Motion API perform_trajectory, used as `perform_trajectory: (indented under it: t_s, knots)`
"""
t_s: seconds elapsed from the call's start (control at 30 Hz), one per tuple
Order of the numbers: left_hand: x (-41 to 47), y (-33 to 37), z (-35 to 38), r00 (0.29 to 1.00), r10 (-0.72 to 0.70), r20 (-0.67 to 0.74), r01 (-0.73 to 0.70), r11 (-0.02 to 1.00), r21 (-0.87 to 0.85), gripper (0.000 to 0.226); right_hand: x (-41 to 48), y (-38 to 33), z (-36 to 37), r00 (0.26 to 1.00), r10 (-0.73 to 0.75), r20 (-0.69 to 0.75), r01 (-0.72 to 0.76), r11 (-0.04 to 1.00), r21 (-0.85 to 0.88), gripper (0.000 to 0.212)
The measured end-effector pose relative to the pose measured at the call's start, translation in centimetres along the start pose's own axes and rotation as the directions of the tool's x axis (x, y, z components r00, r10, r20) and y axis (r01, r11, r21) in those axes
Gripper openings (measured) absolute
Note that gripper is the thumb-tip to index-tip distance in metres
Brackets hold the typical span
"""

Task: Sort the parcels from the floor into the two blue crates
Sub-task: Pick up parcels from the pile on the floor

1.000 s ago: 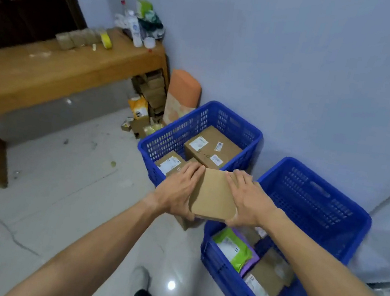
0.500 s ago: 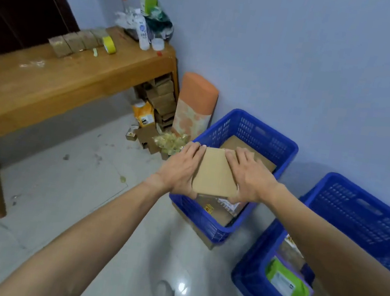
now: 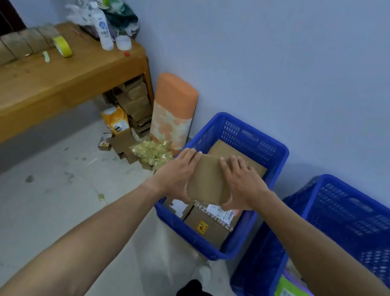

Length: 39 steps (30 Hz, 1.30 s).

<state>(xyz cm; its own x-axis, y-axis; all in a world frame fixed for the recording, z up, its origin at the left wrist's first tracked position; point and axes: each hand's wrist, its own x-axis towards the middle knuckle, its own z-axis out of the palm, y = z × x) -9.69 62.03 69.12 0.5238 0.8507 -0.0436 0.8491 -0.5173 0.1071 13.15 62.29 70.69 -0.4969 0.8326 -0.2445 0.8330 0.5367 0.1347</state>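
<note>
Flat cardboard parcel (image 3: 209, 180) at frame centre, long axis pointing up-frame, gripped on both side edges by left hand (image 3: 175, 172) and right hand (image 3: 242, 179), fingers (image 3: 190, 153) laid across its top; directly over centre blue crate (image 3: 280, 159), straight drop likely.

Room above the left blue crate (image 3: 286, 152), boxes (image 3: 208, 227) low inside, orange roll (image 3: 173, 109) apparently against its corner.

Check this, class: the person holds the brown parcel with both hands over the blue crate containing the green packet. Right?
Wrong crate. In the head view, the left hand and right hand hold the brown parcel over the blue crate containing cardboard boxes.
</note>
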Motion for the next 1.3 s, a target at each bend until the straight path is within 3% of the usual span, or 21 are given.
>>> perform_trajectory:
  t_s: [0.23,0.43,0.6,0.73,1.03,1.3]
  knots:
    - [3.9,-1.8,3.7,0.991,-0.004,0.133,0.012,0.998,-0.06,0.134,3.4,1.6,3.2,0.994,0.013,0.11,-0.02,0.998,0.058,0.134]
    - [7.5,-3.0,8.8,0.961,0.138,0.239,-0.11,0.986,-0.126,0.13,4.2,1.5,7.8,0.96,0.107,0.26,-0.149,0.978,0.144,0.13]
    - [9.8,-3.8,13.9,0.886,0.256,0.386,-0.217,0.966,-0.142,0.133,4.9,0.6,12.2,0.916,0.177,0.359,-0.266,0.939,0.216,0.133]
    - [10.7,-5.4,17.8,0.846,0.334,0.416,-0.297,0.943,-0.152,0.134,5.9,-1.1,16.1,0.881,0.225,0.416,-0.35,0.902,0.254,0.133]
    - [11.2,-4.9,27.4,0.803,0.371,0.467,-0.269,0.924,-0.272,0.132,6.4,-2.0,26.7,0.854,0.198,0.481,-0.382,0.867,0.321,0.137]
    - [11.0,-2.6,31.9,0.763,0.345,0.546,-0.228,0.935,-0.272,0.135,6.2,-3.0,31.3,0.808,0.193,0.557,-0.412,0.861,0.3,0.14]
